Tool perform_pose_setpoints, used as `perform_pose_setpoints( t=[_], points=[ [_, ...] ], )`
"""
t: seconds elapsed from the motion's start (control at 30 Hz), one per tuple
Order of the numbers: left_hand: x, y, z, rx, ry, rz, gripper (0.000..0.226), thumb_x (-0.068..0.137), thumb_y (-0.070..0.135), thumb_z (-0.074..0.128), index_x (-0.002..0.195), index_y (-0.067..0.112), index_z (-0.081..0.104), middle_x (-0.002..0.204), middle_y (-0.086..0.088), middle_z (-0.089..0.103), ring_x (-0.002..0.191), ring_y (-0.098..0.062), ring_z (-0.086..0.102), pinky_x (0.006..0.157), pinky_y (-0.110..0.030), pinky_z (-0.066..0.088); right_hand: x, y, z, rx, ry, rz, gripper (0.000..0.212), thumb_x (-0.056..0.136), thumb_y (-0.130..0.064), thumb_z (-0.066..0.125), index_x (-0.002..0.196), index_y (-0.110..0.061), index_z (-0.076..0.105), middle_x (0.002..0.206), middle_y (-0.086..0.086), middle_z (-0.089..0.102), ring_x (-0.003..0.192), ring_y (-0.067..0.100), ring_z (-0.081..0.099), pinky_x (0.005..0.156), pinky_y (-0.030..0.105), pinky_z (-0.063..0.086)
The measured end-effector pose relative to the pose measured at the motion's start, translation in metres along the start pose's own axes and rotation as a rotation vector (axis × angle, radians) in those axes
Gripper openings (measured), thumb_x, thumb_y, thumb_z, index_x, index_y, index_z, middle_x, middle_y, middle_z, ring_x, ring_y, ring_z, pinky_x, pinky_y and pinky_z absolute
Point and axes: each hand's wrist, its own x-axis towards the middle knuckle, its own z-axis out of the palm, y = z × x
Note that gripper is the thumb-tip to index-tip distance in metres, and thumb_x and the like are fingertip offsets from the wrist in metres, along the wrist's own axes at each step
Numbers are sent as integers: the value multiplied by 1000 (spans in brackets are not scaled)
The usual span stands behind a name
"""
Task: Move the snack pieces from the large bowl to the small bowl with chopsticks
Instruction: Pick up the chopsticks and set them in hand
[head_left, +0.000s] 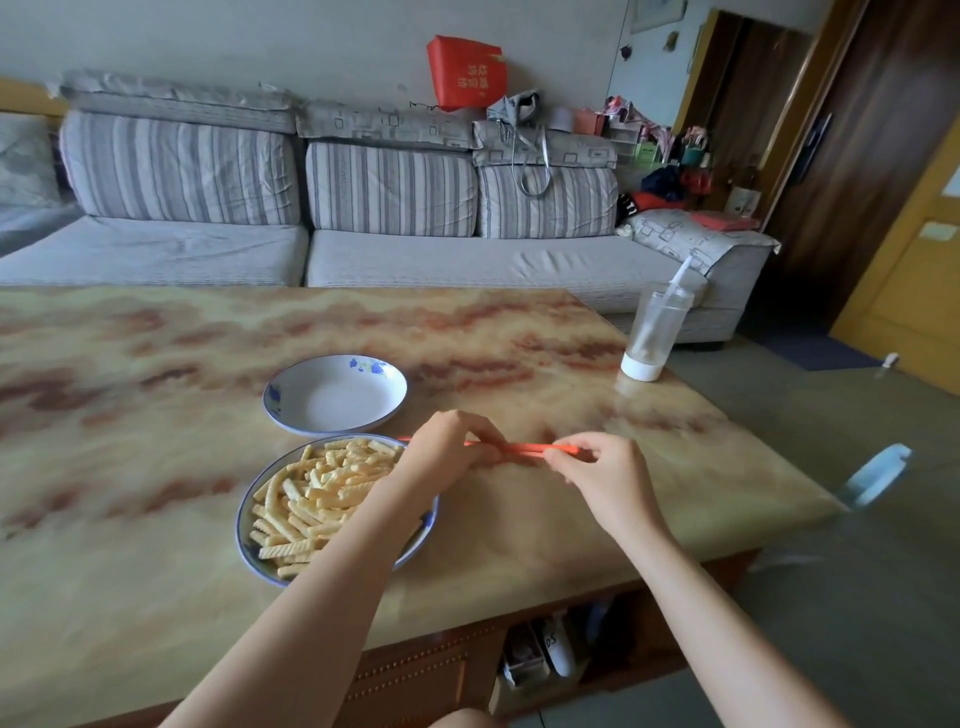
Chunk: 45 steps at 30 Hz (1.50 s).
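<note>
While both hands are busy with the chopsticks (519, 448), all the snack pieces (317, 493) I can see sit in the large bowl (244, 519), so here's the layout.

The chopsticks are a reddish-orange pair, held together and lying roughly level, side to side, just right of the large bowl's far rim. The left hand (452, 447) has its fingers curled down and pinches them near the left end, with a bit of tip poking out toward the bowl. The right hand (597, 467) pinches the other end between thumb and fingertips. There's a shadow on the tabletop (156, 415) under them, so they look lifted a little, but I can't tell for sure.

The large bowl is white with a blue rim and sits around the middle of the tabletop, closer to the near edge. It's piled with pale yellow crinkle-cut sticks. The left forearm crosses over its right side and hides part of the rim.

The small bowl (270, 400) is just behind it toward the far edge, rims almost touching, white with blue flowers, and only its white inside shows.

Other stuff: a clear plastic bottle (654, 332) with a white base stands at the right edge, up toward the far right corner. A grey striped sofa (415, 260) runs along behind the far edge, with a red bag (465, 73) on top of its back.
</note>
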Motion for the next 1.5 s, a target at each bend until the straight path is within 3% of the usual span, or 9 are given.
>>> perform_pose_setpoints(
  t=[0.17, 0.3, 0.37, 0.5, 0.7, 0.93, 1.13, 1.27, 1.5],
  points=[
    [12, 6, 2, -7, 73, 40, 11, 75, 24, 75, 83, 32, 73, 85, 9, 72, 85, -13, 64, 82, -31, 48, 14, -6, -7, 128, 59, -41, 10, 81, -9, 72, 74, -17, 72, 54, -15, 62, 56, -2, 55, 59, 14, 42],
    [20, 25, -2, -146, 164, 75, 12, 74, 18, 77, 85, 21, 75, 78, 12, 69, 71, 4, 57, 71, -8, 38, 28, -19, -10, 356, 151, -48, 6, 85, -12, 71, 80, -10, 68, 51, -15, 53, 50, -3, 46, 55, 10, 37],
    [23, 33, -4, -213, 197, 76, 10, 73, 18, 78, 81, 22, 74, 69, 18, 65, 60, 9, 53, 64, -8, 36, 36, -30, -9, 439, 165, -56, 6, 85, -12, 71, 81, -11, 67, 59, -8, 55, 51, -1, 47, 58, 13, 41],
    [23, 43, -14, -391, 245, 45, 10, 73, 15, 79, 78, 22, 72, 53, 19, 62, 50, 7, 50, 59, -9, 39, 50, -51, -5, 443, 99, -117, 8, 86, -12, 71, 85, -7, 65, 68, -2, 61, 54, 2, 53, 59, 19, 49],
    [7, 55, -45, -697, 134, 76, 7, 83, 2, 67, 85, 8, 66, 59, 7, 70, 56, -3, 66, 59, -15, 54, 63, -89, 5, 495, 3, -206, 7, 90, -6, 64, 92, -1, 62, 73, 6, 63, 50, 2, 57, 55, 15, 49],
    [-11, 35, -84, -633, 22, -57, 10, 84, 17, 68, 91, 12, 72, 91, -13, 73, 80, -16, 68, 79, -29, 57, 67, -107, 27, 584, -81, -177, 12, 93, -7, 60, 81, -11, 60, 73, 5, 63, 58, 6, 63, 53, 23, 53],
    [-38, 24, -101, -712, -11, -95, 5, 83, 4, 66, 85, 8, 68, 76, -5, 74, 67, -12, 71, 68, -22, 58, 54, -108, 52, 701, -280, -49, 11, 92, -17, 62, 82, -12, 62, 62, -1, 60, 52, 11, 56, 48, 23, 45],
    [-50, 18, -108, -695, 2, -94, 5, 83, 9, 68, 86, 10, 71, 79, -7, 74, 73, -14, 71, 74, -24, 58, 36, -112, 68, 597, -471, -15, 24, 94, -28, 58, 77, -11, 64, 53, 0, 55, 44, 11, 47, 41, 19, 37],
    [-70, -2, -117, -698, 0, -192, 17, 84, 14, 67, 97, 3, 70, 92, -12, 74, 83, -18, 71, 71, -23, 58, 33, -111, 87, 517, -506, -156, 26, 96, -28, 54, 90, -7, 69, 58, 5, 44, 46, 10, 41, 42, 20, 33]
  ],
)
